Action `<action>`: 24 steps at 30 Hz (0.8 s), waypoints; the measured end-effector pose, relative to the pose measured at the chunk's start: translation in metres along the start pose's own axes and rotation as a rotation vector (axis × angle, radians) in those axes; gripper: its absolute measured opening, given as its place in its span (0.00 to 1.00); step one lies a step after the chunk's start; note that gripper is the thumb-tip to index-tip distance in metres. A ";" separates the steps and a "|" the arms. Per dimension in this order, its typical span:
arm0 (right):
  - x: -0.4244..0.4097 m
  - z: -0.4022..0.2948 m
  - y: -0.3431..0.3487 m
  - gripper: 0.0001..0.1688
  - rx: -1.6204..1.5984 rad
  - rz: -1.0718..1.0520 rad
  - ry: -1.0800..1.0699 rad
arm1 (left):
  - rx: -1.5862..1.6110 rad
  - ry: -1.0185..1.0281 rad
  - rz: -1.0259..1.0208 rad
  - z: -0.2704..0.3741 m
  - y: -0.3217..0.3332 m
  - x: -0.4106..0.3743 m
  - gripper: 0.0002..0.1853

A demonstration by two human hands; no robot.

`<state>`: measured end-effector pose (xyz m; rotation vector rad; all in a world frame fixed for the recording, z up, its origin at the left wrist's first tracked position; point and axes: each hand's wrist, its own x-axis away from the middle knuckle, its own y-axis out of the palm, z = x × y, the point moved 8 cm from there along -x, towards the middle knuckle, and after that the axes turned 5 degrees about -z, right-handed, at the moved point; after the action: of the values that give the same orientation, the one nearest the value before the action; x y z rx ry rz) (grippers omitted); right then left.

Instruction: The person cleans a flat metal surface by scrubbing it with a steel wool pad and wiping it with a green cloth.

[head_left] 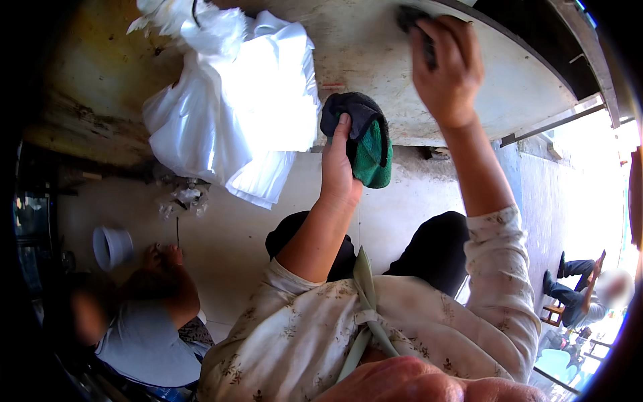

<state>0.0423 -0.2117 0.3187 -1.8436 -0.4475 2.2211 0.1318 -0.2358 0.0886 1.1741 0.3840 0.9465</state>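
Observation:
My left hand (340,163) holds a folded cloth (371,145), dark grey on one side and green on the other, with the thumb on top, near the front edge of a worn, stained board (366,65). Farther out at the upper right, my right hand (449,70) grips a dark, motion-blurred item (414,20) against the board; it may be another cloth, but I cannot tell. A bundle of white plastic bags (241,100) hangs over the board's front edge, left of my left hand.
One person (150,331) sits at the lower left beside a white bucket (113,247). Clear plastic scraps (188,198) lie beyond. Another person (582,291) sits on a wooden stool (553,314) at the far right. A dark frame (577,55) borders the board's right end.

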 end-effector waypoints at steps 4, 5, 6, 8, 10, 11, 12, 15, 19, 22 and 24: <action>0.014 -0.031 0.041 0.16 -0.151 -0.218 -0.218 | -0.004 0.040 0.022 -0.003 -0.003 -0.002 0.22; 0.021 -0.044 0.049 0.17 -0.167 -0.325 -0.379 | -0.001 0.039 0.042 -0.005 -0.005 -0.003 0.22; 0.017 -0.035 0.045 0.16 -0.150 -0.248 -0.298 | -0.011 0.034 0.023 -0.007 -0.005 -0.004 0.22; 0.016 -0.025 0.025 0.14 -0.133 -0.092 -0.308 | -0.033 0.016 0.021 -0.007 -0.008 -0.005 0.21; 0.012 0.003 0.012 0.11 0.064 -0.063 -0.093 | -0.038 0.011 0.025 -0.007 -0.011 -0.005 0.21; 0.011 0.018 0.001 0.10 0.113 0.007 0.032 | -0.049 0.014 0.015 -0.007 -0.011 -0.006 0.21; 0.015 0.018 -0.006 0.09 0.148 0.043 0.007 | -0.062 0.021 0.007 -0.007 -0.011 -0.007 0.22; 0.022 0.022 0.003 0.11 0.042 -0.112 0.083 | -0.073 0.012 0.010 -0.010 -0.013 -0.009 0.22; 0.028 0.003 0.016 0.14 -0.084 -0.251 -0.086 | -0.073 -0.012 -0.008 -0.015 -0.014 -0.014 0.22; 0.016 0.014 -0.002 0.12 -0.038 -0.036 -0.021 | -0.073 -0.004 -0.029 -0.016 -0.014 -0.015 0.22; 0.004 0.015 -0.016 0.13 -0.077 0.177 -0.049 | -0.077 0.004 0.010 -0.016 -0.017 -0.015 0.21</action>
<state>0.0268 -0.1966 0.3234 -1.9399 -0.3971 2.4003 0.1190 -0.2389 0.0643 1.1047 0.3427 0.9644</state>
